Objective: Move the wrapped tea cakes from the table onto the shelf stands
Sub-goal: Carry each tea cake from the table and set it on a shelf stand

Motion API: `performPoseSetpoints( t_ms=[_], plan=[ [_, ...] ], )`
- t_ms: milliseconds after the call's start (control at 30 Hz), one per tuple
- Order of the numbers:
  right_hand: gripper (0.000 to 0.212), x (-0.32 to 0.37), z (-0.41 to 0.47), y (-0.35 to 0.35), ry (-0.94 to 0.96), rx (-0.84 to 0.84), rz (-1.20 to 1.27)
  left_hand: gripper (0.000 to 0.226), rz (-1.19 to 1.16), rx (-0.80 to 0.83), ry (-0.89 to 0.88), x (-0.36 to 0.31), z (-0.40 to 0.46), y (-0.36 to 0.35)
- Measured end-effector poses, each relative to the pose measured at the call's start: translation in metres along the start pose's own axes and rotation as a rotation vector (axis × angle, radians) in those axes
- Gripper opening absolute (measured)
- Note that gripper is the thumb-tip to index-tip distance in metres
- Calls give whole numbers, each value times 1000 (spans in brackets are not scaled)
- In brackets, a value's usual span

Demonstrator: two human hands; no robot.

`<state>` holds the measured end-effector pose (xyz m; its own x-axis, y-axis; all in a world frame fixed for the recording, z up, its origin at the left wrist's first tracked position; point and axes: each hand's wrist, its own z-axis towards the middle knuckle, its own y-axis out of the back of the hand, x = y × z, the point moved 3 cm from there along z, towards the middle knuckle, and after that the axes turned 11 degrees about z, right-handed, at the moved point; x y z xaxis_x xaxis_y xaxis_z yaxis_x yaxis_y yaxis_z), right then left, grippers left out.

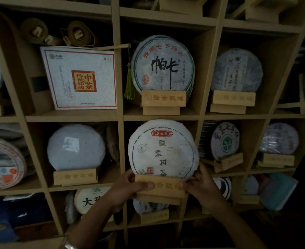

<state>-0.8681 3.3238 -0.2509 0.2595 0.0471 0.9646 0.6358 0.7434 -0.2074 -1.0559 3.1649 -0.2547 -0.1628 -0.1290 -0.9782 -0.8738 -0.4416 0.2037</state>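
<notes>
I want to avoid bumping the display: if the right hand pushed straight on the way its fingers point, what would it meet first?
The right hand points up-left, its fingers already at the round white paper-wrapped tea cake above the wooden stand. It would likely press that cake's lower right edge first, though depth is unclear.

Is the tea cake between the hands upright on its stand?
Upright: the tea cake faces outward, its lower edge behind the wooden stand.

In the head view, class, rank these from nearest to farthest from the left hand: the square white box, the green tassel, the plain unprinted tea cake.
From the left hand:
1. Plain unprinted tea cake, left, same shelf row.
2. Green tassel, straight above, upper row.
3. Square white box, upper left.
</notes>
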Motion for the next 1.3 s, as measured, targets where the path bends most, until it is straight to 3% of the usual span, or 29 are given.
performPoseSetpoints(
  t_ms=[200,433,767,900,1100,1300],
  plan=[
    [90,-19,16,1,-37,14,-35,60,-7,1,17,14,13,4],
    [88,-38,37,4,0,-21,-67,77,18,-36,61,19,40,8],
    [84,-62,73,1,41,-51,-48,56,-69,-203,98,27,74,9],
    [83,-69,83,-3,47,-53,-69,62,-39,-257,86,35,82,10],
    [88,-73,93,-5,24,-67,-64,52,32,-315,71,45,95,12],
    [85,-76,98,-4,-1,-70,-30,62,95,-362,30,45,92,10]
  ],
)
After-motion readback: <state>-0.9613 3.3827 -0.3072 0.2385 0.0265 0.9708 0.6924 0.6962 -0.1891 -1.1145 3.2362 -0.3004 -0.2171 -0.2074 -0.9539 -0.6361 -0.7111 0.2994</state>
